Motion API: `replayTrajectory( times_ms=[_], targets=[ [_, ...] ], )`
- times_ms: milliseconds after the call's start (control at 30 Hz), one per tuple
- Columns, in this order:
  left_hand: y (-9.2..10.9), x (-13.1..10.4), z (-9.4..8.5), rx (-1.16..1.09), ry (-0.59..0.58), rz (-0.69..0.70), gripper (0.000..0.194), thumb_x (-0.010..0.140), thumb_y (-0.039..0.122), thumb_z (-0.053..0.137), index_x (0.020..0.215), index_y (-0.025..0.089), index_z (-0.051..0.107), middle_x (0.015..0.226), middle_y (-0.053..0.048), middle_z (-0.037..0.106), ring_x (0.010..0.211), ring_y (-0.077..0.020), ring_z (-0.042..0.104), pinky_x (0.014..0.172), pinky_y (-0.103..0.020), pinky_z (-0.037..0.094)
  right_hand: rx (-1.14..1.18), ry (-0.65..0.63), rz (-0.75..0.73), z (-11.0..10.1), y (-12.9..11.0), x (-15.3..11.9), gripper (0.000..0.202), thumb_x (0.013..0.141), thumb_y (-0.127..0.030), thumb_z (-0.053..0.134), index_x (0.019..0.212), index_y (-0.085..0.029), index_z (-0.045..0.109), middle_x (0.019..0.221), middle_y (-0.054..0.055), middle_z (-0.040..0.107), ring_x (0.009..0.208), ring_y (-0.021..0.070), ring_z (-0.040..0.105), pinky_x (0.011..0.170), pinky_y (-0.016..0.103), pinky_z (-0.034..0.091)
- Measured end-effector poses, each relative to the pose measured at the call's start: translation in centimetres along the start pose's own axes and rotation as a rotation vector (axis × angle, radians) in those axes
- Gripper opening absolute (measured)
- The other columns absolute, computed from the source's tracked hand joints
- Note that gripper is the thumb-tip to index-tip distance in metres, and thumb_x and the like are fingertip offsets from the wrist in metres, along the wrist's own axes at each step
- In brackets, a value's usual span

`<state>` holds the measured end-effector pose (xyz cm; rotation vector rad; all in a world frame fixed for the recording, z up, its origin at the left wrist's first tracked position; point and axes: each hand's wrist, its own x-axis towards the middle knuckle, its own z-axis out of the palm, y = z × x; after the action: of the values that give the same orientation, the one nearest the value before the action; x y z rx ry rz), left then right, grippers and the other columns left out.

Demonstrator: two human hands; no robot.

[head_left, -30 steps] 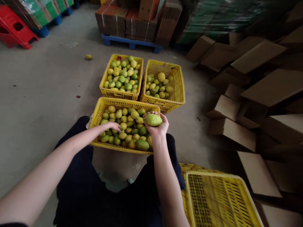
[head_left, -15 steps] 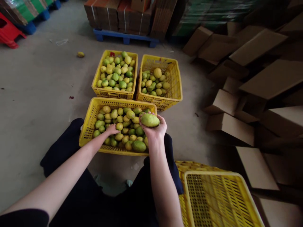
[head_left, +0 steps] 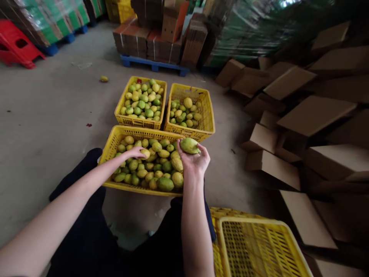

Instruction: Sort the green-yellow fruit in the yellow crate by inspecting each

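Reaching earlier, the left hand (head_left: 136, 152) now grips fruit (head_left: 145, 154) (a yellow one).

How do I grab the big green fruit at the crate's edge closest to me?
I'd take that fruit around its fat middle, from above, thumb and fingers on its long sides. It lies on its side, longer left to right, its top bare, while other fruits crowd it and the crate wall stands close.
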<state>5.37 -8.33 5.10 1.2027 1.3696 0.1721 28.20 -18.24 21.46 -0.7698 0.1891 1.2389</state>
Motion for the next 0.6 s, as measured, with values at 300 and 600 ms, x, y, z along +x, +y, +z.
replayTrajectory(
  times_ms=[300, 600],
  targets=[
    [7.2, -10.8, -4.0, -0.864, -0.249, 0.566, 0.069, 0.056, 0.043, 0.093, 0.114, 0.019, 0.064, 0.106, -0.008, 0.073, 0.096, -0.0236, 0.069, 0.078, -0.029, 0.055, -0.531, -0.29, -0.166, 0.3, 4.0, -1.4, 0.05, 0.055, -0.024, 0.086, 0.098, -0.028, 0.062, 0.081, -0.005, 0.066, 0.069, 0.0143, 0.064, 0.059, 0.025, 0.055],
    [6.2, -13.1, -1.5, -1.205, -0.196, 0.369, 0.03, 0.081, 0.025, 0.074, 0.108, 0.017, 0.066, 0.094, -0.006, 0.074, 0.077, -0.0205, 0.074, 0.067, -0.029, 0.06, -0.806, -0.383, -0.302, -2.2, 8.7, -1.6, 0.051, 0.059, -0.036, 0.092, 0.102, -0.025, 0.068, 0.094, 0.0, 0.074, 0.084, 0.0198, 0.07, 0.074, 0.032, 0.059]
  ],
)
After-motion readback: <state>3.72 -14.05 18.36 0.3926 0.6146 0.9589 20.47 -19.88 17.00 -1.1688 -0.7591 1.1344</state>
